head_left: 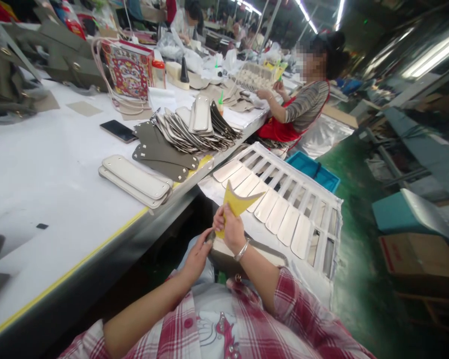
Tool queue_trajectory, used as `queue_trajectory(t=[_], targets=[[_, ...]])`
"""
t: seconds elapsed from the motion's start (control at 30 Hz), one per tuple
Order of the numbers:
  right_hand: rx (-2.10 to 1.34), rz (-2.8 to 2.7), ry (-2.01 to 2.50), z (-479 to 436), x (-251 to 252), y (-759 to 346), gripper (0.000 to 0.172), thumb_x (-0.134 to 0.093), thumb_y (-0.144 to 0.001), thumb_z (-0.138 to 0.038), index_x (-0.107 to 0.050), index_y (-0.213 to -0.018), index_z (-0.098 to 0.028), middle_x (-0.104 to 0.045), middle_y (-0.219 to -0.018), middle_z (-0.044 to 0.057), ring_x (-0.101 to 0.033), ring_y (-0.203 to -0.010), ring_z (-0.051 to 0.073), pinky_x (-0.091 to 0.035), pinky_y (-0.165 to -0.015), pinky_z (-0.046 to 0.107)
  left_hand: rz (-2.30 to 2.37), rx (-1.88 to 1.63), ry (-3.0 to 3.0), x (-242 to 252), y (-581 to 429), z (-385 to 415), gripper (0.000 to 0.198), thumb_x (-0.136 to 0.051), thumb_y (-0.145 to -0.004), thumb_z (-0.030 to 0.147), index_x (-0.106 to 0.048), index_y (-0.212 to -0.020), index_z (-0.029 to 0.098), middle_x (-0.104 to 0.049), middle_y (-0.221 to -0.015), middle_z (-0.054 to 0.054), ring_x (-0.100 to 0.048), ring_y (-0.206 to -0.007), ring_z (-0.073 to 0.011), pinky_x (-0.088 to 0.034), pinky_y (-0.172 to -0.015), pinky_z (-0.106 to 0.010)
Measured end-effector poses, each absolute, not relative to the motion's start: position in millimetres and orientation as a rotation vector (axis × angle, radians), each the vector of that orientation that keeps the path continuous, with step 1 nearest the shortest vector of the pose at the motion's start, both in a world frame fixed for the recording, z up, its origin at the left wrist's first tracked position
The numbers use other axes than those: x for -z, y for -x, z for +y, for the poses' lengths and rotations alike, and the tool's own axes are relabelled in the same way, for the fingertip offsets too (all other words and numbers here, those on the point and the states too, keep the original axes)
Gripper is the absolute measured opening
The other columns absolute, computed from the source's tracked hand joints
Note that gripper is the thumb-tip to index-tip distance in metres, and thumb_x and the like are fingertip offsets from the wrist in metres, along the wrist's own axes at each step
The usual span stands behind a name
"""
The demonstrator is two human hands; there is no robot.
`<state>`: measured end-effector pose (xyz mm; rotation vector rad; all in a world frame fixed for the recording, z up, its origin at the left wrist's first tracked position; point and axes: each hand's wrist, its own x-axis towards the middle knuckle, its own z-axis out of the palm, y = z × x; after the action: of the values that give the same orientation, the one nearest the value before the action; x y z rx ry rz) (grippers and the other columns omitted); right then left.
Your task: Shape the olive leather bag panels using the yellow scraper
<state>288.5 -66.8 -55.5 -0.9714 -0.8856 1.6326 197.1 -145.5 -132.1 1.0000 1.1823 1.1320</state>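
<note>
My right hand (pixel 232 230), with a silver bangle at its wrist, is closed around a bent yellow sheet (pixel 239 202) that flares out above the fingers. Just below it, on my lap, lies a grey-brown leather-like piece (pixel 224 259) with a pale inner face. The fingers of my left hand (pixel 196 257) close on the left corner of this piece, near the bottom of the yellow sheet. My right forearm hides part of the piece. To the right, a white slatted rack (pixel 260 227) carries several pale rounded strips (pixel 280 212).
On the white table (pixel 60 174) at left lie stacked pale panels (pixel 134 179), dark panels with metal fittings (pixel 164 154), a fanned pile of strips (pixel 187 127) and a phone (pixel 117 131). A co-worker (pixel 303 94) sits further along. A blue crate (pixel 312 169) stands behind the rack.
</note>
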Motion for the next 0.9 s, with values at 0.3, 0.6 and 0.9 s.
queue_trajectory(t=[0.3,0.6,0.9], targets=[[-1.625,-1.056,1.046,-72,62,-285,0.039,-0.054,-0.077,-0.051,-0.041,-0.058,-0.019,-0.027,-0.048,-0.006,-0.025,-0.042,0.007,-0.023,-0.039,0.021,1.155,-1.174,-0.996,126,-203,-141,0.042,-0.043,-0.084,0.035,-0.048,-0.122,0.019,-0.050,-0.128,-0.007,-0.043,-0.120,-0.0219,-0.028,-0.103,-0.034],[-1.573,-0.914,1.093,-51,57,-280,0.042,-0.055,-0.075,-0.054,-0.037,-0.060,-0.019,-0.024,-0.045,-0.009,-0.023,-0.036,0.005,-0.020,-0.034,0.019,1.172,-1.143,-1.047,128,-200,-139,0.043,-0.041,-0.085,0.034,-0.047,-0.124,0.019,-0.048,-0.130,-0.006,-0.039,-0.123,-0.0211,-0.025,-0.106,-0.034],[-1.260,-1.220,1.202,-58,75,-275,0.029,-0.058,-0.075,-0.043,-0.047,-0.061,-0.019,-0.043,-0.054,-0.003,-0.037,-0.049,0.008,-0.031,-0.043,0.021,1.137,-1.155,-1.045,126,-201,-133,0.042,-0.045,-0.082,0.029,-0.051,-0.122,0.021,-0.049,-0.130,-0.004,-0.040,-0.123,-0.0214,-0.025,-0.107,-0.038]])
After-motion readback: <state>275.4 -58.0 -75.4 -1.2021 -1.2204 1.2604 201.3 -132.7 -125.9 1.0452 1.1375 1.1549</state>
